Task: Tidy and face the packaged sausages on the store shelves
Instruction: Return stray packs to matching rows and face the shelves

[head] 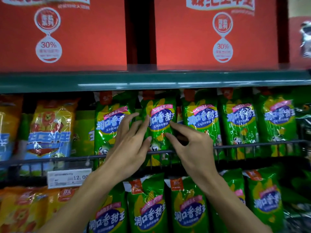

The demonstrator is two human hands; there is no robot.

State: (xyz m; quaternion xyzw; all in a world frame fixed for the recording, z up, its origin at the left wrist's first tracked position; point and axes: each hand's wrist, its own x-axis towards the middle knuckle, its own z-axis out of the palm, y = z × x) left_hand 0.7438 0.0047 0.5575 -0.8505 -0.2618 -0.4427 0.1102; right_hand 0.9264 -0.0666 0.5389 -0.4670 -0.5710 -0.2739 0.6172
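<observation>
Green pack [159, 118] is standing mid-frame behind the rail [252, 145]. Left hand [129, 145] and right hand [190, 145] are flanking it, fingers spread and relaxed, tips touching its face, neither gripping. Best approach: squaring both edges evenly, label forward, level with neighbouring packs [201, 121].

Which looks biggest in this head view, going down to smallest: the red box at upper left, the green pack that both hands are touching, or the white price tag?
1. Red box, largest by far, though cut off at the frame edge.
2. Green pack, partly hidden by the left hand and right hand.
3. White price tag, smallest.
</observation>
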